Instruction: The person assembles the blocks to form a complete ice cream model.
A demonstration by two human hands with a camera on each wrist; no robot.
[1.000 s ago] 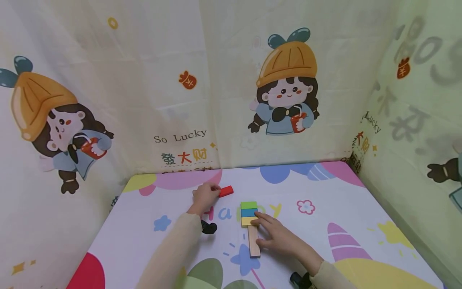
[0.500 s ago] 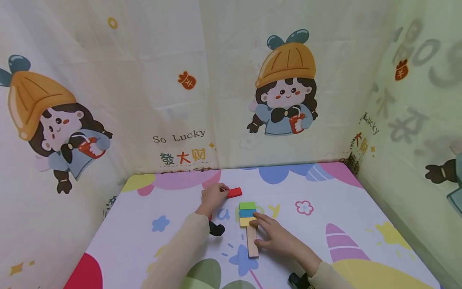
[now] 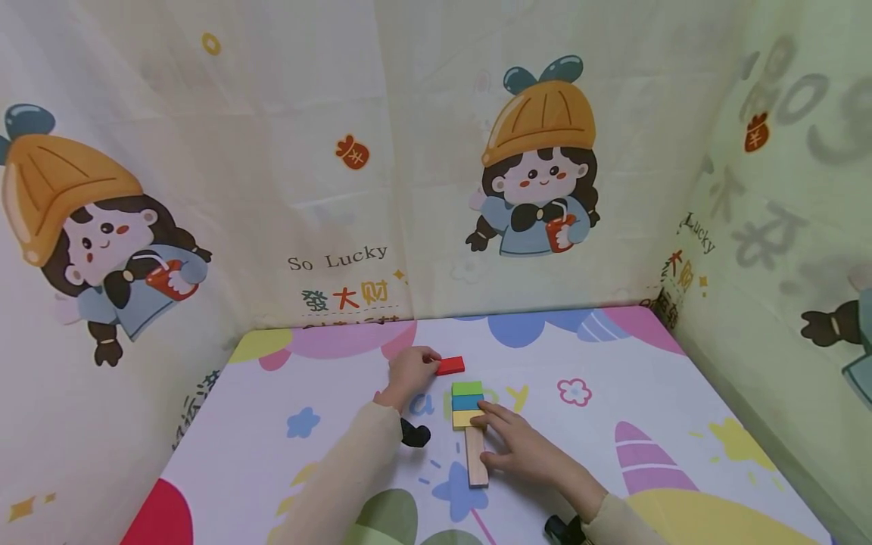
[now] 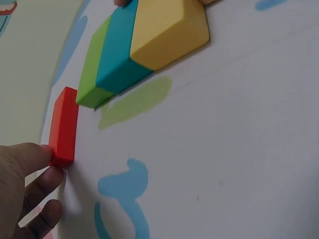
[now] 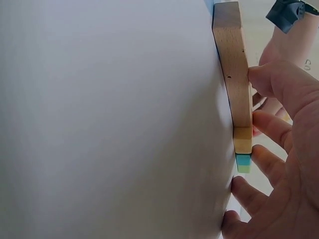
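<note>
My left hand [image 3: 410,375] pinches one end of a red block [image 3: 451,366] between thumb and fingertips, close over the table and just behind a row of blocks. That row runs from a green block [image 3: 467,388] through a blue block [image 3: 467,403] to a yellow block [image 3: 465,418], laid side by side. A long plain wooden block [image 3: 477,459] extends from the yellow one toward the person. Spread along the right side of the row, my right hand [image 3: 523,445] touches the wooden block [image 5: 233,74] with its thumb, other fingers resting at the coloured blocks.
A printed tablecloth [image 3: 327,469] covers the table, with patterned cloth walls [image 3: 436,212] at the back and sides. Dark wrist camera mounts [image 3: 415,434] sit at both wrists, below the sleeves.
My left hand has carried the red block to the right, nearer to the green block's far side. The right hand and the row have stayed in place.
</note>
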